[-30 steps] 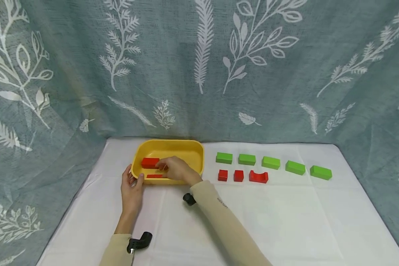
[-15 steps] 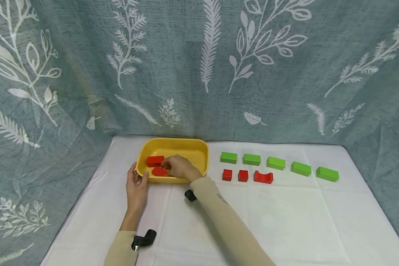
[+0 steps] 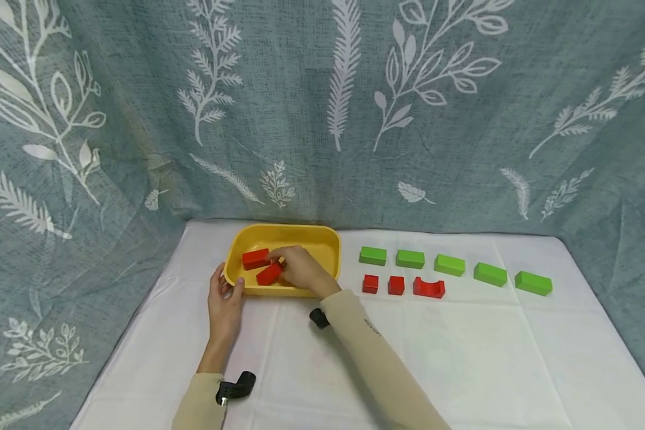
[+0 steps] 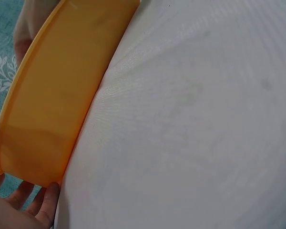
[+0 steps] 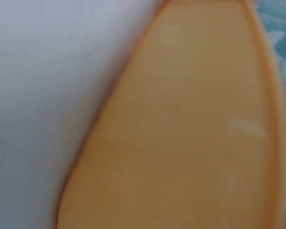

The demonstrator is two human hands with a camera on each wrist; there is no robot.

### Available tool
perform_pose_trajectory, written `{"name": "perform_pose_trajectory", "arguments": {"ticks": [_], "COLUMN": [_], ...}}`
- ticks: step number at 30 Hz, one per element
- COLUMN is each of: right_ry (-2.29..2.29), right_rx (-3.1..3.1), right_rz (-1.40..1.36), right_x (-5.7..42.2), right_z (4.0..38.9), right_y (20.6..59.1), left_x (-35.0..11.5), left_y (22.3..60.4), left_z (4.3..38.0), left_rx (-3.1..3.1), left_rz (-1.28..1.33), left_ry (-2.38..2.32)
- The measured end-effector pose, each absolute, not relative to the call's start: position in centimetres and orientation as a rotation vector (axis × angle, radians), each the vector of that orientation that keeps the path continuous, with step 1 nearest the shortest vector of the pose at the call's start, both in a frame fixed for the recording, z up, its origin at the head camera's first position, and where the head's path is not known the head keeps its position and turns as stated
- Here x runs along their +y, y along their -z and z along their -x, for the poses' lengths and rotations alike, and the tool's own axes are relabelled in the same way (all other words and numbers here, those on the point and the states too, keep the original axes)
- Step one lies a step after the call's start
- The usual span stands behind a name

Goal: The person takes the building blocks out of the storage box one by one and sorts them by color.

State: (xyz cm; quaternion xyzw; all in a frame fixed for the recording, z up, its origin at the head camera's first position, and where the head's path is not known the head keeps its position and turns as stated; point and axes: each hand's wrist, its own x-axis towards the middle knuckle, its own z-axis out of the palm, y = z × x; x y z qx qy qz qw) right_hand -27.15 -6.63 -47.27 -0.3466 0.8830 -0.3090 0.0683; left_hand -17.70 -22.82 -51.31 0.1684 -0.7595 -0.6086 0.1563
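Observation:
In the head view my left hand [image 3: 225, 307] grips the near left corner of a yellow plastic tray [image 3: 330, 239], thumb at the front rim and fingers round the left end. The left wrist view shows those fingers [image 4: 49, 202] against the tray's end wall. My right hand [image 3: 301, 267] reaches over the front rim into the tray. Between its thumb and fingers it pinches a red block [image 3: 269, 273], which lies slantwise. A second red block [image 3: 255, 259] sits just behind, with the index fingertip right at its end. The right wrist view has only the tray's outer wall [image 5: 181, 119].
Right of the tray, a row of several green blocks [image 3: 410, 258] lies on the white cloth [image 3: 462, 358]. Before them are two small red cubes [image 3: 370, 283] [image 3: 396, 285] and a red arch-cut block [image 3: 429, 288]. A patterned curtain [image 3: 301, 179] hangs behind the table.
The front red block has turned from parallel with the tray's front wall to a slant, in my right hand. The rear red block has tilted slightly. My left hand keeps its hold.

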Motion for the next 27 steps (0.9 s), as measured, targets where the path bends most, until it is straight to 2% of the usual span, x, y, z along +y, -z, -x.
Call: {"name": "perform_pose_trajectory", "arguments": {"ticks": [10,16,22,27], "right_ry": [1.557,1.718,1.937,1.907], "right_rx": [2.389,2.393,2.301,2.415], "right_rz": [0.725,0.515,0.32,0.174], "right_x": [1.6,8.3,15.0,20.9], "right_z": [26.5,24.6,23.6,22.9], "right_y": [45.4,43.2,44.3,46.2], "left_x": [-22.8,-22.6,-22.5,-22.6], "left_y": [51.2,51.0,50.9,51.1], "left_z": [17.6,17.6,17.7,17.6], "left_rx": [-2.188,-2.187,-2.193,-2.186], "left_rz": [-0.49,-0.478,-0.484,-0.484], "left_ry": [1.745,1.751,1.751,1.736]}}
